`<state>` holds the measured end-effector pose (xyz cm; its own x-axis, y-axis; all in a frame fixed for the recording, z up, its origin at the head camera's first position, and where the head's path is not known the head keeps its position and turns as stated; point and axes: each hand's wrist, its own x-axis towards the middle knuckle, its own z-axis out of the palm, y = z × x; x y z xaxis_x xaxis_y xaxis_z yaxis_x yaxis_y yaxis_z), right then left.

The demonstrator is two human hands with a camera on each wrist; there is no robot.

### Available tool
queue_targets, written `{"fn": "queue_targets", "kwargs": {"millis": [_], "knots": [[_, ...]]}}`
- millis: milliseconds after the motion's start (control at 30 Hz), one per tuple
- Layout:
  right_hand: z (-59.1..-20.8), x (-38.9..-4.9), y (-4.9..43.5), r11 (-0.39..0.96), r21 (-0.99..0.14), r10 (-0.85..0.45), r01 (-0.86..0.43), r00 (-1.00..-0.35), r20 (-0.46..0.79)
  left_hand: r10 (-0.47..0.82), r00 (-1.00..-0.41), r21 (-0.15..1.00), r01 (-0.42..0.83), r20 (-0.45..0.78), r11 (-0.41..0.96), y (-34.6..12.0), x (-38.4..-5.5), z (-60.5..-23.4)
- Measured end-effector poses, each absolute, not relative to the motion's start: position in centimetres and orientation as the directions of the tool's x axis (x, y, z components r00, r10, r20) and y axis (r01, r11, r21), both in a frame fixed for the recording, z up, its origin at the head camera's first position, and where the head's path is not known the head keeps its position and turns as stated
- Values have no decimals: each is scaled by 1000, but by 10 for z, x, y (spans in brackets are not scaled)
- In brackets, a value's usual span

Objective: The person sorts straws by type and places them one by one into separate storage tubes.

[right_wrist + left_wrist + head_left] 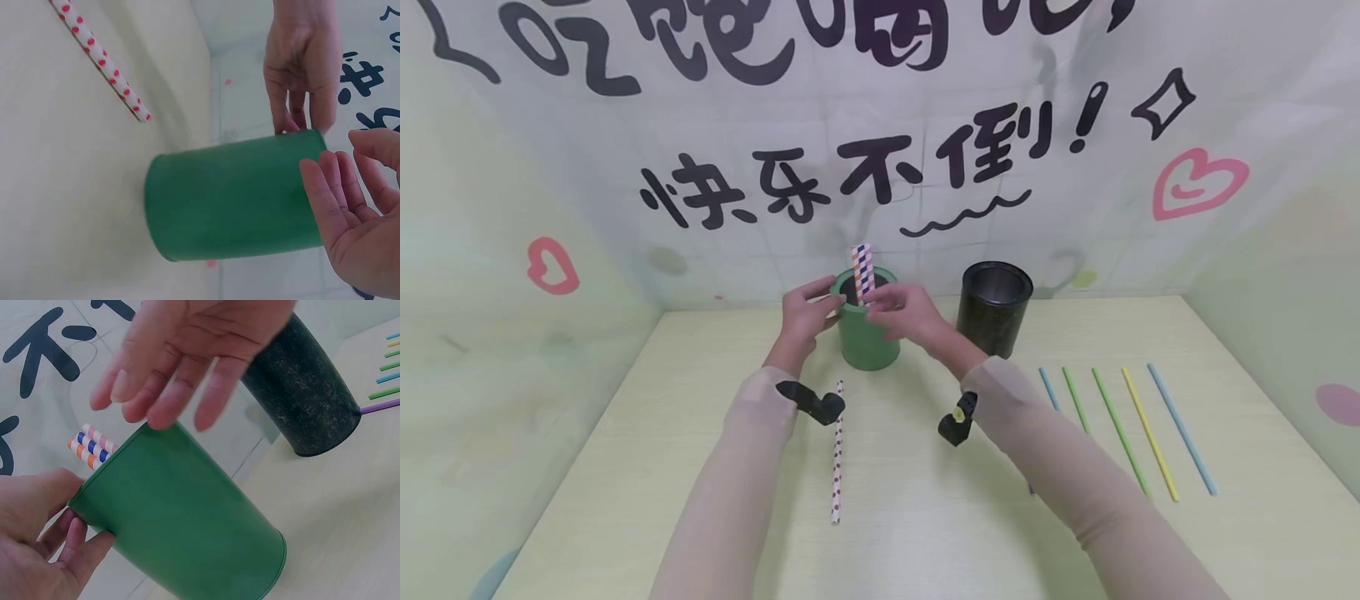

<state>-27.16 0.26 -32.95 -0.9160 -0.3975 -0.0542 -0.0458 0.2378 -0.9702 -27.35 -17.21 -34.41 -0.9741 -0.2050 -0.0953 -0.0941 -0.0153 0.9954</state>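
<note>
A green cylindrical holder [868,337] stands upright on the table near the back wall. My left hand [805,317] grips its rim at the left, as the left wrist view shows with the hand [37,531] at the lower left. Striped paper straws [94,447] in orange, blue and pink stick up out of the holder. By the rim's right side is my right hand [910,312], its fingers loosely extended and nothing between them in the right wrist view. A paper straw with red dots [837,467] lies on the table in front of the holder.
To the right of the green holder stands a black cylindrical holder [992,308]. Several plain straws in blue, green and yellow [1150,433] lie side by side on the right of the table; my right forearm partly covers some. A lettered backdrop [880,117] rises behind the table.
</note>
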Motion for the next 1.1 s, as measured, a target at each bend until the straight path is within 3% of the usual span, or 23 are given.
{"fn": "queue_targets", "kwargs": {"millis": [433, 1100], "knots": [[-398, -244, -19, 98, -986, -408, 135, -898, -164, -212, -972, 995, -98, -101, -26, -172, -271, -343], [-437, -240, -45, 162, -966, -288, 200, -927, -241, -223, -968, 993, -110, -115, -35, -172, -273, -344]]}}
